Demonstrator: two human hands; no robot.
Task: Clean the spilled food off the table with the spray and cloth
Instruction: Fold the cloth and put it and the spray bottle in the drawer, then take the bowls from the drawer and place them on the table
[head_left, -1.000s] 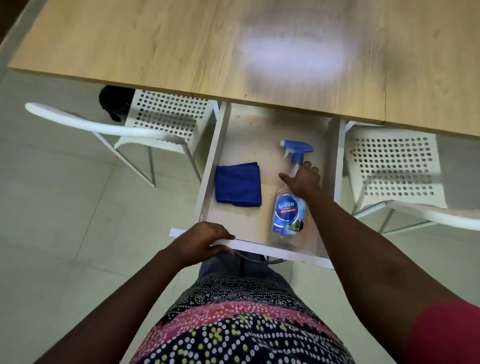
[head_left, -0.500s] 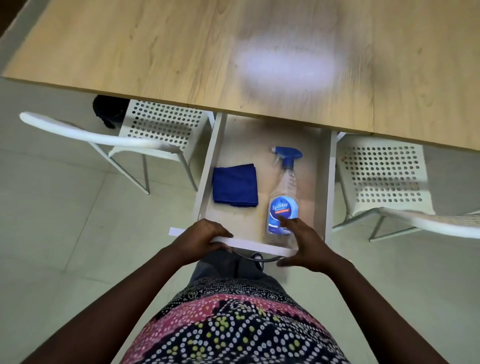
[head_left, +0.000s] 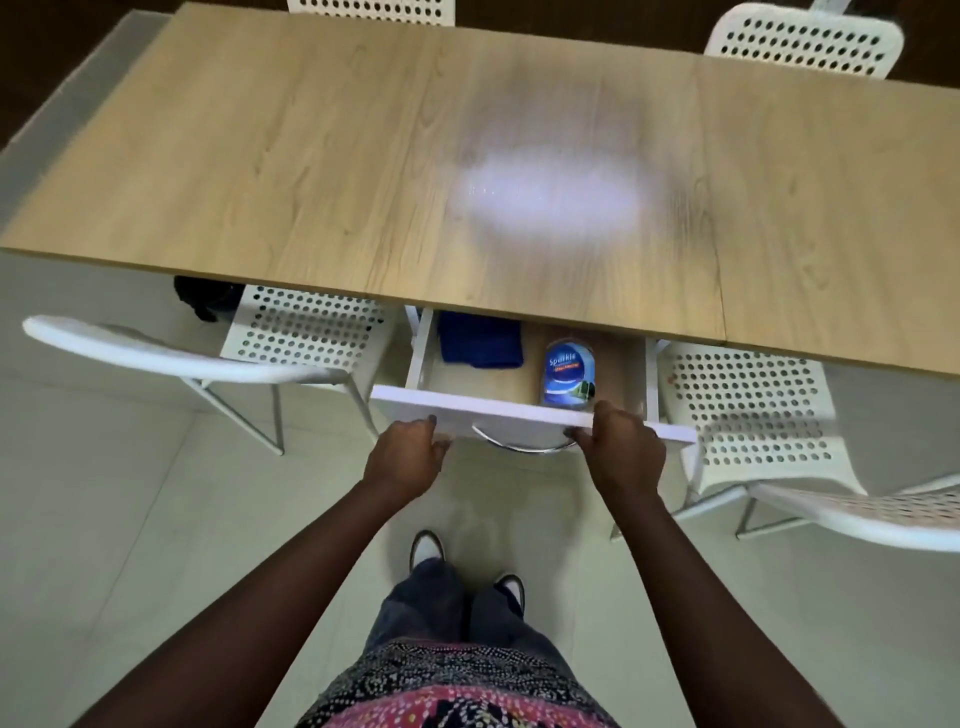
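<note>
Both hands curl over the drawer front (head_left: 519, 413), left hand (head_left: 408, 457) near its left end, right hand (head_left: 621, 451) toward the right. A hard shove could roll the bottle (head_left: 569, 371) lying against the front, or jam the folded blue cloth (head_left: 480, 340) at the drawer's back left under the table (head_left: 311, 156) edge.

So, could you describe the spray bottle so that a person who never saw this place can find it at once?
Start at the long wooden table and look under its near edge, where a white drawer stands partly open between two white chairs. Two things lie inside: a dark blue cloth on the left and the spray bottle on the right. The bottle is clear plastic with a blue "Sparkle" label.
</note>
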